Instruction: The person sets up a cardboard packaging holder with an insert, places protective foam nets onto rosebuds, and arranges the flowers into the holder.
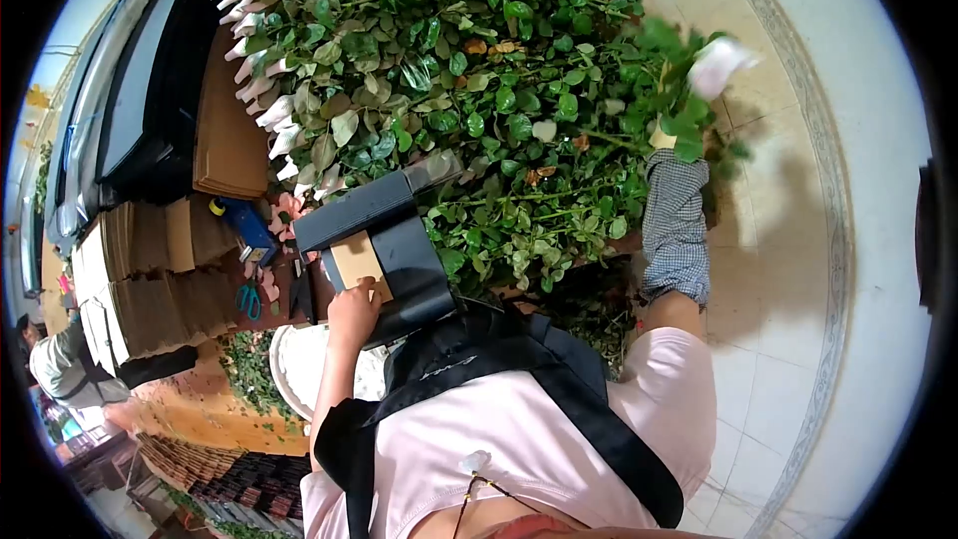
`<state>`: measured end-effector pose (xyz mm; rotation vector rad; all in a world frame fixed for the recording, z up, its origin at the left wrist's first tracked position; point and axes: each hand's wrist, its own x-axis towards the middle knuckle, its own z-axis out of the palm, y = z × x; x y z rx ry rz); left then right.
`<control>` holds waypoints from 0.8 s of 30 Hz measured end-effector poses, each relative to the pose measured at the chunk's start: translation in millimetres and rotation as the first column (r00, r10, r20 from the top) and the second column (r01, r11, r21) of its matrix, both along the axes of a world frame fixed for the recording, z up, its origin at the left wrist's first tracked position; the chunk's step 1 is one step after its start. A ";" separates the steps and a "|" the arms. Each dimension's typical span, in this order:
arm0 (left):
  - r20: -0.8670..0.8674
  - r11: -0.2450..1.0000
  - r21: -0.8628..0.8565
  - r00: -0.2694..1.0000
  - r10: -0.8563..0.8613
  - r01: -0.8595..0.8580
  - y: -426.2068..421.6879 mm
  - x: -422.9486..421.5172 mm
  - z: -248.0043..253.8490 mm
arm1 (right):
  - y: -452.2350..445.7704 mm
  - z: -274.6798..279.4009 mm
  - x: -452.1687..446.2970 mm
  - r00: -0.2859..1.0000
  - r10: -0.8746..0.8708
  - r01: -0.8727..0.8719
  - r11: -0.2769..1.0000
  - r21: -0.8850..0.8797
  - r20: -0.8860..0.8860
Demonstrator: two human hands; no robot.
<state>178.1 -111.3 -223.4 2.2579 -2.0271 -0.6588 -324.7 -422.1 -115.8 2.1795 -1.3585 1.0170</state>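
My left hand [355, 311] rests on a tan cardboard piece [357, 258], fingers stretched out over its lower edge and not wrapped round it. That cardboard lies on a black stand [409, 265] with a dark padded bar across its upper end. On the right, my right hand [662, 138] is closed on a rose [717, 68] whose pale pink head is blurred; leaves partly cover the fingers. A checkered sleeve [676, 225] covers that forearm. Beside both hands lies a large pile of leafy rose stems [479, 90], with white-wrapped heads [261, 90] along its left side.
Cardboard stacks [165, 309] stand at left, near a blue tape dispenser [245, 228] and teal scissors [248, 301]. A white bucket [299, 369] sits by my left arm. Another person [65, 364] is at far left. Tiled floor [768, 309] runs along the right.
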 end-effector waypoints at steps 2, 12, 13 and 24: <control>0.020 1.000 0.004 1.000 -0.018 0.018 1.3 0.1 -1.5 | 17.4 39.7 44.9 0.994 0.098 -0.096 0.994 -0.054 0.039; 0.060 0.981 -0.139 0.990 -0.130 0.137 6.0 7.7 -16.6 | 0.2 -67.9 -6.3 0.574 -0.233 -0.345 0.801 0.489 0.785; 0.071 0.980 -0.138 0.988 -0.137 0.146 5.9 8.2 -18.0 | 19.0 -48.6 -4.9 0.409 -0.300 -0.336 0.829 0.448 0.862; -0.182 0.985 -0.064 0.968 -0.171 0.162 -6.2 29.1 -24.1 | 130.8 96.5 135.5 0.830 -0.162 0.253 0.962 0.103 -0.534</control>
